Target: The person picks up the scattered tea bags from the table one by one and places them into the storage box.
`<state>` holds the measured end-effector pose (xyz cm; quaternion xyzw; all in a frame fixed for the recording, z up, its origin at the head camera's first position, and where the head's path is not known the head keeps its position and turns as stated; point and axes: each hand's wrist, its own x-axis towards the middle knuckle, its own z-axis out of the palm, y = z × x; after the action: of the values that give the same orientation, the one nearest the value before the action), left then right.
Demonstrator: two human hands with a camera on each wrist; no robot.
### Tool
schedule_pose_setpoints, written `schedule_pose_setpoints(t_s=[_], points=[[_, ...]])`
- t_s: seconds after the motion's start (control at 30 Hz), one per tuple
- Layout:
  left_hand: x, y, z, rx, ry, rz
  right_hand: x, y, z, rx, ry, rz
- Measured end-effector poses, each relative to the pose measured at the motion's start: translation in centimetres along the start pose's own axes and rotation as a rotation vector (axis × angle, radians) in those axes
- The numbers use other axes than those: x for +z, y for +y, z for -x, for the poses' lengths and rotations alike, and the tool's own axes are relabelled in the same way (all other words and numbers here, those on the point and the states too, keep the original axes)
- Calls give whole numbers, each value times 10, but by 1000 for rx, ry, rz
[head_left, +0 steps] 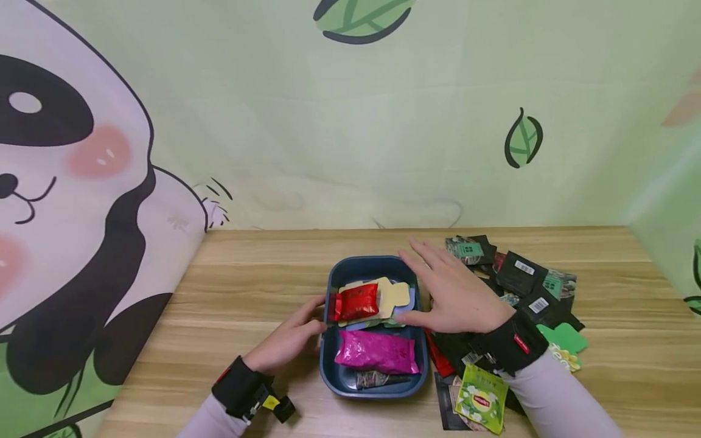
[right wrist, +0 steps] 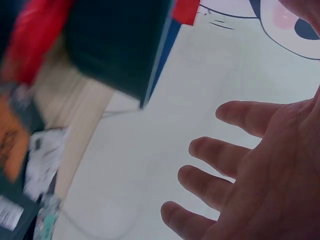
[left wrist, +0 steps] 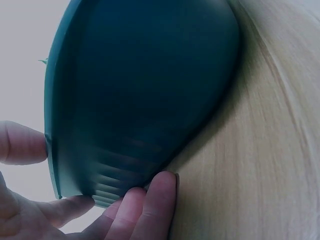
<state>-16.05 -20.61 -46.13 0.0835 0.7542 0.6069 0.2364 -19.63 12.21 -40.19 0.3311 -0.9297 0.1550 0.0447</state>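
Note:
A dark blue plastic bin (head_left: 374,395) stands on the table with packets inside. My left hand (head_left: 292,337) is at its left side. In the left wrist view, the thumb (left wrist: 22,143) meets the rim and the other fingertips rest low along the ridged outer wall. My right hand (head_left: 457,289) is spread above the bin's right edge, holding nothing. The right wrist view shows its fingers (right wrist: 215,155) apart. Inside the bin are a red packet (head_left: 357,302) on pale yellow and blue pieces, a magenta packet (head_left: 378,351), and a small dark packet (head_left: 378,379).
Black packets (head_left: 520,274), some with barcode labels, lie in a loose pile right of the bin, partly under the right forearm. A yellow-green tea sachet (head_left: 482,398) lies at the pile's front, and a green piece (head_left: 564,337) at its right. Behind the table (head_left: 263,252) hangs a printed backdrop.

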Motion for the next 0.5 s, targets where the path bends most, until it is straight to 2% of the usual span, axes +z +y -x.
schedule_pose_setpoints(t_s=[0.23,0.5], points=[[-1,-1,-1,-1,-2,8,3,16,32,12,-2,6],[-1,-2,-1,-8,-1,10,10,21,62,81,-63,-7]])
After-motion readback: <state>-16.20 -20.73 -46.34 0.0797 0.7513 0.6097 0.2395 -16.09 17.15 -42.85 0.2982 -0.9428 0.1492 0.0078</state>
